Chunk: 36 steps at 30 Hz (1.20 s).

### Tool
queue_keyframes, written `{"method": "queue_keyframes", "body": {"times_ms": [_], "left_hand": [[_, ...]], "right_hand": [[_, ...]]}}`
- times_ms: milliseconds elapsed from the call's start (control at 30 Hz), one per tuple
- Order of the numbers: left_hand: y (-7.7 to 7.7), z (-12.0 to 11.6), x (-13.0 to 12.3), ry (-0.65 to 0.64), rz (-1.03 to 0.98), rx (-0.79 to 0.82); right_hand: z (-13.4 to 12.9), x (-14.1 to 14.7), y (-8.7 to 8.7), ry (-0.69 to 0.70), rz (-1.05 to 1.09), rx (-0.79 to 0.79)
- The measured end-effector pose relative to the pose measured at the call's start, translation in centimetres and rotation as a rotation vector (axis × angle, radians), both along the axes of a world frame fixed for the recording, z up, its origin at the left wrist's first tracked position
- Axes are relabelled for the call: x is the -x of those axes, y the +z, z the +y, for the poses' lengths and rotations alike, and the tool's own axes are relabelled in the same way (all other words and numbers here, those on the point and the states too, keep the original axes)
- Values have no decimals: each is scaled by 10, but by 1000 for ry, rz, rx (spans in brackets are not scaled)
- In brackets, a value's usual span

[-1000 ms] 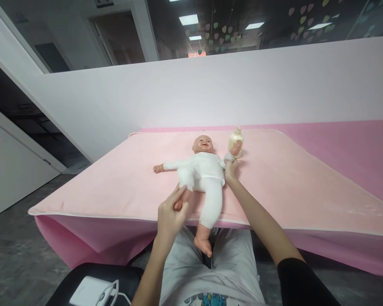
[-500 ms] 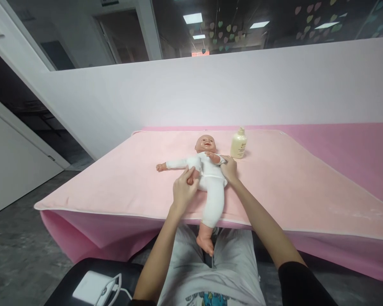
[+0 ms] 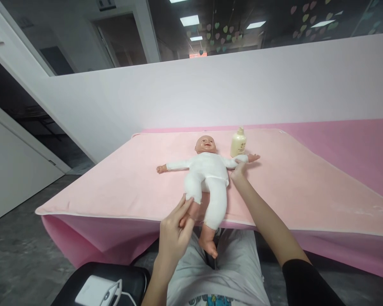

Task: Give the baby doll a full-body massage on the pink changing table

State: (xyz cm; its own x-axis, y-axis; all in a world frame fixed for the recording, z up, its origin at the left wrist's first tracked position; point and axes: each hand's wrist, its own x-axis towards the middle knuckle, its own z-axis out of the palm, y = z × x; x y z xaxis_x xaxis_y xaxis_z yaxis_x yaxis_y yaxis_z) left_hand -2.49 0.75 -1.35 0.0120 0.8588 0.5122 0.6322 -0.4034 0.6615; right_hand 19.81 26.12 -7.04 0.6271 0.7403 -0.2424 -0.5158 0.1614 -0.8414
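Note:
A baby doll (image 3: 208,165) with a white cloth body lies on its back, head away from me. Its arms stretch out to both sides, and one foot hangs past the table's front edge. My left hand (image 3: 176,225) is closed around the doll's lower leg and foot on the left. My right hand (image 3: 239,171) grips the doll's forearm on the right, just short of its plastic hand; some of the fingers are hidden behind the arm. A pale yellow pump bottle (image 3: 238,143) stands just beyond that arm.
A light pink blanket (image 3: 115,182) covers the table over a darker pink cloth (image 3: 354,140). Behind rises a white wall (image 3: 210,93) with glass above. At lower left, a white power adapter (image 3: 94,291) with a cable rests on a black seat (image 3: 124,272).
My left hand has drawn the doll's bent leg down toward me, straightening it. My right hand has moved the doll's arm from across its chest out to the right.

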Motion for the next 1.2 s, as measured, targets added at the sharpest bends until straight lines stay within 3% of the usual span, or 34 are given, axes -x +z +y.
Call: {"method": "queue_keyframes", "body": {"times_ms": [133, 267, 333, 400, 467, 633, 733, 833, 967, 1067, 1133, 1200], "left_hand": [[16, 56, -11, 12, -52, -73], [15, 129, -23, 23, -62, -12], [14, 146, -25, 16, -81, 12], [15, 140, -23, 8, -52, 28], [15, 114, -19, -14, -3, 31], [-9, 19, -11, -9, -22, -9], [-25, -10, -10, 30, 13, -14], [-20, 5, -16, 64, 10, -58], [7, 71, -30, 93, -16, -88], [18, 112, -39, 113, 10, -6], [19, 118, -42, 110, 39, 19], [15, 105, -42, 98, 66, 12]], "right_hand": [[-6, 2, 7, 23, -141, -64], [-18, 10, 13, 169, -722, -224], [-23, 13, 15, 247, -987, -298], [-24, 13, 15, 259, -1055, -312], [-22, 13, 12, 214, -946, -237], [-9, 11, 5, 69, -349, -45], [-6, 7, 5, -15, -101, 2], [-8, 5, 8, -34, -138, -38], [-16, 10, 11, 76, -544, -187], [-22, 17, 11, 192, -821, -346], [-23, 19, 10, 209, -840, -377], [-21, 18, 9, 166, -733, -308]]}}
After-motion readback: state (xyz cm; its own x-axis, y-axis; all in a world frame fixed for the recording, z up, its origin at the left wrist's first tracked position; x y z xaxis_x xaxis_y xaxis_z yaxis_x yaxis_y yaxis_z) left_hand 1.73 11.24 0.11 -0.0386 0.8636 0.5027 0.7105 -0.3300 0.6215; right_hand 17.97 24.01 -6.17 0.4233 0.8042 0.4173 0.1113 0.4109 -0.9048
